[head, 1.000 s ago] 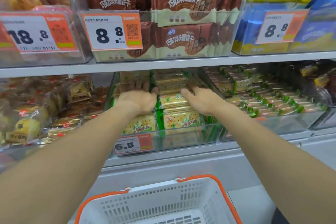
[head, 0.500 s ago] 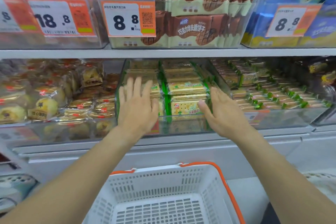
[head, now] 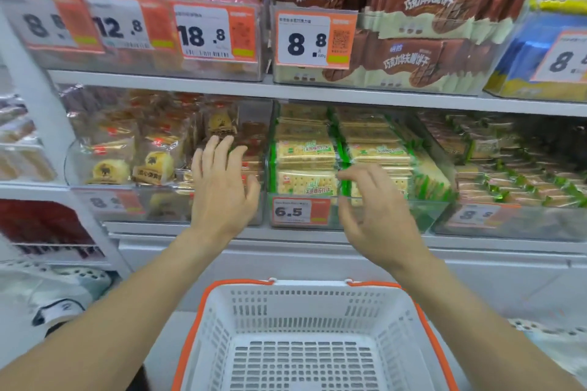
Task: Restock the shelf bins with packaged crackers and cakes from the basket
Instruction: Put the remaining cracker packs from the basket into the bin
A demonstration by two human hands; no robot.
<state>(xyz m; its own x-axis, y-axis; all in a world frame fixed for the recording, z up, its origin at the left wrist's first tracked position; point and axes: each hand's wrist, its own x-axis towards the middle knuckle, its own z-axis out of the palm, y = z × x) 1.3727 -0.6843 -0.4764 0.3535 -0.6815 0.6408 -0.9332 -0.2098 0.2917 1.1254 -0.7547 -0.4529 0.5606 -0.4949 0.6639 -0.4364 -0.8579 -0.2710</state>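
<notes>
Both hands are hovering in front of the lower shelf, and I am reading each as released. Left hand is spreading its fingers, grasping nothing, before the clear bin of cakes. Right hand is hanging with loosely bent fingers, also grasping nothing, at the front edge of the cracker bin, where green-and-yellow cracker packs are sitting in rows behind the 6.5 price tag. Below my forearms, the white basket with orange rim is showing only bare bottom.
</notes>
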